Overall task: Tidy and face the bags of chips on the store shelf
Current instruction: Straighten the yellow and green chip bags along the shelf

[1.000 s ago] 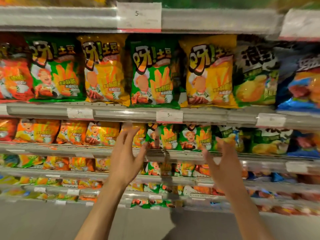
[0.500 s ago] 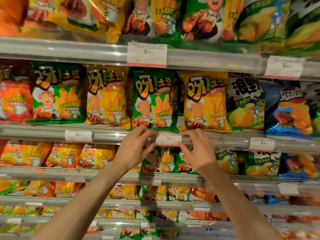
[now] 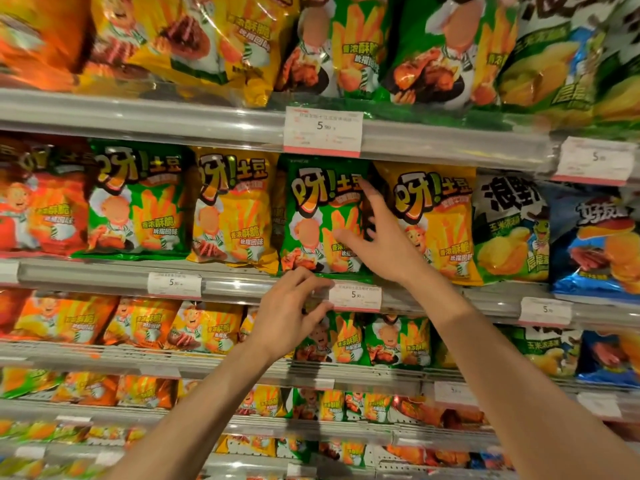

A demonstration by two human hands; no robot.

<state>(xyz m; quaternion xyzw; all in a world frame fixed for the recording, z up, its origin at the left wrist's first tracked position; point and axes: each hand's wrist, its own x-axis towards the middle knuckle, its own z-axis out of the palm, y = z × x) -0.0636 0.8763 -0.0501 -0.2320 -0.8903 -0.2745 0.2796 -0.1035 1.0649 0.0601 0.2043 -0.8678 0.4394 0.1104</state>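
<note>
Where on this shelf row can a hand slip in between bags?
One dark gap, between the green bag and yellow bag, where the right hand reaches in. Elsewhere bags sit edge to edge. The left hand is at the price tag.

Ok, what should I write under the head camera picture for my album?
Right hand reaches to a green chip bag while the left hand rests at the shelf's price tag.

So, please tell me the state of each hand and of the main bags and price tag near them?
Right hand: open, fingers spread on the green bag.
Left hand: fingers curled at the shelf rail, beside the price tag.
Green bag: upright, facing front.
Yellow bag: upright, slightly tilted.
Price tag: seated in the rail.
</note>
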